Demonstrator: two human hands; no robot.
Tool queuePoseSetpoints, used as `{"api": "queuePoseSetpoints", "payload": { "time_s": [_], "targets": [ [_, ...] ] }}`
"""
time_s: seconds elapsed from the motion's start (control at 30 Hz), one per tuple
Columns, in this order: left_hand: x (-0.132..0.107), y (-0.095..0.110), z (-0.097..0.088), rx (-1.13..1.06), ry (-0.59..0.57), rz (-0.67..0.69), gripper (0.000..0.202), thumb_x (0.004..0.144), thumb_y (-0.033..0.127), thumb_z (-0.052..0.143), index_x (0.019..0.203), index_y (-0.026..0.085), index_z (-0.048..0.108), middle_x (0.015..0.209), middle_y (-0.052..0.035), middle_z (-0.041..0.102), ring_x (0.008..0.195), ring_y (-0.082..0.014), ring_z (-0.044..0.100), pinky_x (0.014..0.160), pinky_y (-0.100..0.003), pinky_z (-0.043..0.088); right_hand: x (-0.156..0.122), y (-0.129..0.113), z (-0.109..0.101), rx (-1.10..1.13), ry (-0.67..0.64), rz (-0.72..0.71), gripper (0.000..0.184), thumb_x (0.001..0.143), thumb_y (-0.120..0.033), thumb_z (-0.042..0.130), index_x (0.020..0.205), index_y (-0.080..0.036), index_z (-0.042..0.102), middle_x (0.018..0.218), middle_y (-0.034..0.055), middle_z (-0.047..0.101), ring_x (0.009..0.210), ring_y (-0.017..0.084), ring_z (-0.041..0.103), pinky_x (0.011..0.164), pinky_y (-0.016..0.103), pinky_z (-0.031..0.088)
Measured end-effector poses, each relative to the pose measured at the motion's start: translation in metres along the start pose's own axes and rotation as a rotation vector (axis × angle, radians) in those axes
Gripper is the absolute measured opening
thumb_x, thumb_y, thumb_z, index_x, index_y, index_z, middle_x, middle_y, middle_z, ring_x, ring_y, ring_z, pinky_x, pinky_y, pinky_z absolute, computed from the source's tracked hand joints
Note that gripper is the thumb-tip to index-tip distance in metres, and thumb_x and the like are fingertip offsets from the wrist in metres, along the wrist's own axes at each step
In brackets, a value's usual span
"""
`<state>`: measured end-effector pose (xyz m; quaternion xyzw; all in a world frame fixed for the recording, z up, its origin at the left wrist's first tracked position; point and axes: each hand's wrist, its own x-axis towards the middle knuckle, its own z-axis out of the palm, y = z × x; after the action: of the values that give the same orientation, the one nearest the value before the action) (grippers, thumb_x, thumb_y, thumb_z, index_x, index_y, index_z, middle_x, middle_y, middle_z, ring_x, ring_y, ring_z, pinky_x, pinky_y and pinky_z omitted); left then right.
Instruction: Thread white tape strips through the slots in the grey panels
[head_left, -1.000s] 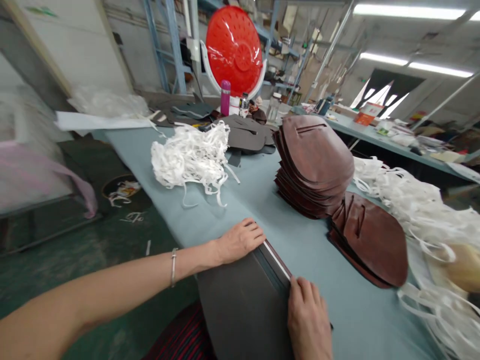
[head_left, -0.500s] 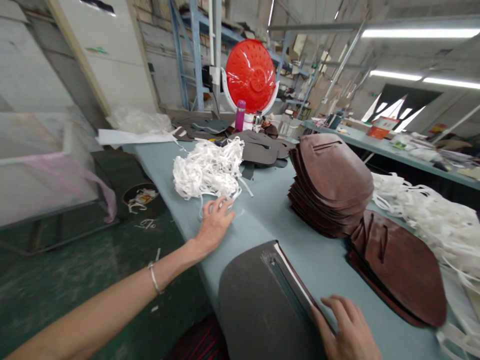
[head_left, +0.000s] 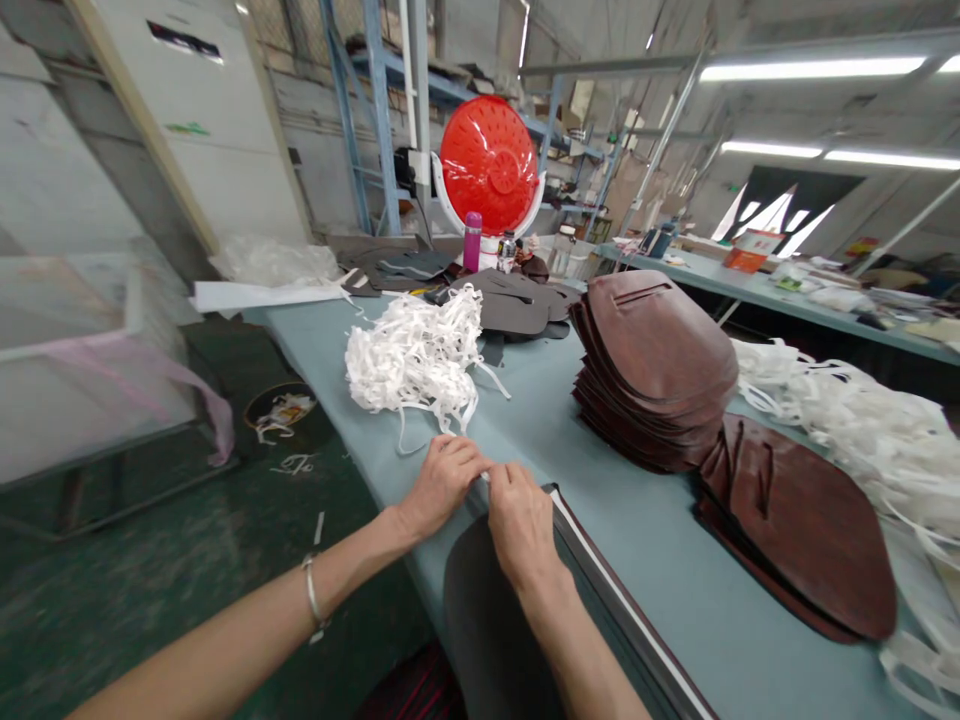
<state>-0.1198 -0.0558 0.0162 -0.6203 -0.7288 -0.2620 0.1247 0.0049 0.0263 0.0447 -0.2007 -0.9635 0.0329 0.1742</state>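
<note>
My left hand [head_left: 442, 482] and my right hand [head_left: 521, 520] meet at the fingertips over the table, both closed in a pinch. Between them shows a small bit of white strip [head_left: 484, 477]. A loose heap of white strips [head_left: 416, 360] lies just beyond my left hand. Under my right hand and forearm is a dark grey rounded leather panel [head_left: 480, 610], partly hidden by the arm. A white band with a brown edge [head_left: 600, 570] runs along its right side.
A stack of brown leather panels [head_left: 652, 340] stands to the right, with more brown panels [head_left: 810, 530] beside it. White strips [head_left: 862, 420] lie at far right. Grey pieces [head_left: 517, 305], a purple bottle [head_left: 472, 242] and a red round heater [head_left: 489, 165] are at the back.
My right hand has left the panel's right edge and moved up and left to my left hand. The left hand has drawn slightly back from the heap and closed.
</note>
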Motion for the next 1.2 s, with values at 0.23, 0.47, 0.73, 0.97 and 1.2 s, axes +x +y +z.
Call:
{"api": "queuePoseSetpoints", "payload": {
  "time_s": [0.23, 0.47, 0.73, 0.97, 1.2],
  "targets": [
    [0.005, 0.002, 0.009, -0.014, -0.016, -0.003, 0.016, 0.093, 0.023, 0.047, 0.091, 0.020, 0.063, 0.093, -0.0035, 0.067, 0.101, -0.0187, 0.055, 0.093, -0.037, 0.034, 0.006, -0.011, -0.006, -0.020, -0.048, 0.020, 0.021, 0.086, -0.002, 0.043, 0.095, -0.017, 0.055, 0.089, 0.0092, 0.062, 0.081, 0.022, 0.061, 0.058, 0.027, 0.042],
    [0.025, -0.073, -0.009, 0.115, 0.060, -0.207, 0.017, 0.088, 0.020, 0.049, 0.095, 0.020, 0.065, 0.125, -0.0114, 0.054, 0.122, -0.0312, 0.039, 0.097, -0.050, 0.029, -0.057, 0.008, -0.011, 0.086, -0.045, 0.165, 0.014, 0.093, -0.013, 0.042, 0.083, -0.019, 0.051, 0.074, 0.0034, 0.062, 0.061, 0.017, 0.061, 0.052, 0.025, 0.034],
    [0.032, 0.029, -0.023, -0.228, -0.152, 0.045, 0.030, 0.093, 0.036, 0.048, 0.119, 0.022, 0.053, 0.125, -0.0082, 0.053, 0.121, -0.0225, 0.043, 0.105, -0.040, 0.026, -0.155, 0.033, -0.024, 0.417, 0.022, 0.458, 0.021, 0.098, -0.029, 0.034, 0.082, -0.022, 0.047, 0.063, -0.0024, 0.056, 0.051, 0.013, 0.056, 0.050, 0.023, 0.035],
    [0.016, 0.095, 0.001, -0.534, -0.760, 0.245, 0.028, 0.097, 0.036, 0.038, 0.085, 0.021, 0.058, 0.082, 0.0026, 0.063, 0.082, -0.0139, 0.053, 0.090, -0.031, 0.030, -0.208, 0.046, -0.041, 0.461, 0.130, 0.573, 0.023, 0.097, -0.031, 0.037, 0.082, -0.021, 0.052, 0.059, -0.0049, 0.053, 0.048, 0.009, 0.053, 0.050, 0.018, 0.039],
    [-0.001, 0.093, -0.007, -0.653, -0.893, 0.092, 0.023, 0.097, 0.028, 0.037, 0.092, 0.023, 0.058, 0.092, 0.0020, 0.062, 0.089, -0.0143, 0.053, 0.083, -0.027, 0.033, -0.259, 0.087, -0.064, 0.422, 0.096, 0.692, 0.025, 0.094, -0.034, 0.038, 0.096, -0.020, 0.058, 0.066, -0.0013, 0.060, 0.053, 0.011, 0.058, 0.052, 0.020, 0.045]
  ]
}}
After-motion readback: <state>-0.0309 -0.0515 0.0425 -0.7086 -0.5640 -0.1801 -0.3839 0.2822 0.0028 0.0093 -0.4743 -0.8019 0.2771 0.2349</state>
